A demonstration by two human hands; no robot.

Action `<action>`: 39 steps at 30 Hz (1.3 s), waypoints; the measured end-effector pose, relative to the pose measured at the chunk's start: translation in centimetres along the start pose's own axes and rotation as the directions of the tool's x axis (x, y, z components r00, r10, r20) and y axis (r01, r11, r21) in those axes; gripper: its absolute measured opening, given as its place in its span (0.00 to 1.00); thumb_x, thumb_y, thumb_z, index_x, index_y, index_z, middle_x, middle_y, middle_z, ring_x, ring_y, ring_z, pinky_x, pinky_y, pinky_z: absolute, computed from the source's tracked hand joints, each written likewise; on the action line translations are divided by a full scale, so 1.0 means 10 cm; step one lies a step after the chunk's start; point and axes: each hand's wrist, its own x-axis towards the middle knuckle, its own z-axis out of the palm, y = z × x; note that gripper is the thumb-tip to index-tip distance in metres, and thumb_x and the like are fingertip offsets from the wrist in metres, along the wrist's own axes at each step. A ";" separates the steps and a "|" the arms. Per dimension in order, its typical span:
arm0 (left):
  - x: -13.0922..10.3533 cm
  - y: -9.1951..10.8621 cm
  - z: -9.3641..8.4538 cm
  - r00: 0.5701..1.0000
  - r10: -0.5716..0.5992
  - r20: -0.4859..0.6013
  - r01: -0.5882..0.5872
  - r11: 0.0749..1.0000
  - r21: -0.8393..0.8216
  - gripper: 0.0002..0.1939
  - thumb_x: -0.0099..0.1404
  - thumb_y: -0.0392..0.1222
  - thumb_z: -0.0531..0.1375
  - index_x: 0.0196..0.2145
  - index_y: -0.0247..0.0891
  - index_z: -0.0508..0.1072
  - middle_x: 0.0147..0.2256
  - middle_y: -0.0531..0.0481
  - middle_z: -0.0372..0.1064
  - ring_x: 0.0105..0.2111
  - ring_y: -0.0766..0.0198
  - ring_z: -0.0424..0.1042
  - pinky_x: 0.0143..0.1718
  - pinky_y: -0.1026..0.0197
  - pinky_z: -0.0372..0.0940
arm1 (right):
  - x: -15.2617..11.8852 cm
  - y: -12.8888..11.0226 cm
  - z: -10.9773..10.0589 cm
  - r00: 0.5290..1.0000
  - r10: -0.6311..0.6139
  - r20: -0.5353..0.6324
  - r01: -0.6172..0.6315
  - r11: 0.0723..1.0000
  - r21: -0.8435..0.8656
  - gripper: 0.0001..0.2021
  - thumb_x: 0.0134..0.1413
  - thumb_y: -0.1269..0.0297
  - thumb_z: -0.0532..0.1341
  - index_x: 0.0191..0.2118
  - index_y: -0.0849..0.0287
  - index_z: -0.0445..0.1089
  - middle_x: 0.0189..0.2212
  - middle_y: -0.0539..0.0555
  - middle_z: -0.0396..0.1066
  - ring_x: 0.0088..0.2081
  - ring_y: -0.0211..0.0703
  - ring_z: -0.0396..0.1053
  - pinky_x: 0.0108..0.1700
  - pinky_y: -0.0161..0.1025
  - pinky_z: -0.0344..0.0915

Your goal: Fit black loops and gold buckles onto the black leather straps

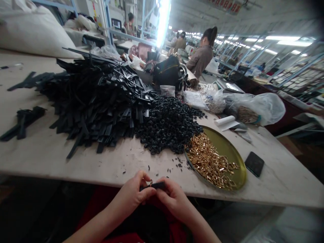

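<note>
At the table's front edge, a short black strap is pinched between both my hands. My left hand closes on its left end, where a small gold buckle sits, partly hidden by the fingers. Fingers and thumb of my right hand grip the strap's other end. Beyond my hands spreads a heap of small black loops. To the right, a round gold-coloured tray bears a pile of gold buckles. A large stack of black straps lies to the left.
A phone lies right of the tray. Loose straps rest at the far left, with a white sack behind. Toward the back are a black bag, plastic bags and a white paper roll. A person stands beyond.
</note>
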 end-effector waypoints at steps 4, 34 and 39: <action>0.10 0.09 -0.01 0.994 0.072 0.082 -0.074 0.997 0.021 0.16 0.61 0.46 0.51 0.44 0.39 0.65 0.21 0.58 0.62 0.22 0.68 0.62 0.24 0.67 0.55 | 0.33 0.08 -0.51 0.930 -0.165 -0.328 0.001 0.895 -0.446 0.08 0.55 0.63 0.52 0.34 0.58 0.68 0.29 0.53 0.67 0.32 0.43 0.64 0.35 0.38 0.59; -0.05 -0.09 0.13 0.963 0.168 -0.210 -0.187 0.980 -0.073 0.16 0.60 0.51 0.50 0.30 0.36 0.67 0.15 0.60 0.54 0.14 0.73 0.54 0.17 0.70 0.49 | 0.18 -0.09 0.02 0.983 0.169 0.073 -0.184 0.897 0.402 0.15 0.45 0.52 0.61 0.31 0.60 0.63 0.21 0.47 0.67 0.19 0.30 0.61 0.22 0.29 0.57; -0.12 -0.13 0.12 0.973 0.150 -0.178 -0.146 0.989 0.032 0.15 0.60 0.49 0.50 0.27 0.35 0.68 0.17 0.59 0.56 0.17 0.72 0.54 0.17 0.69 0.47 | 0.11 -0.03 0.07 0.982 0.190 -0.006 -0.171 0.898 0.405 0.18 0.42 0.49 0.62 0.30 0.60 0.64 0.20 0.46 0.68 0.18 0.30 0.60 0.22 0.30 0.57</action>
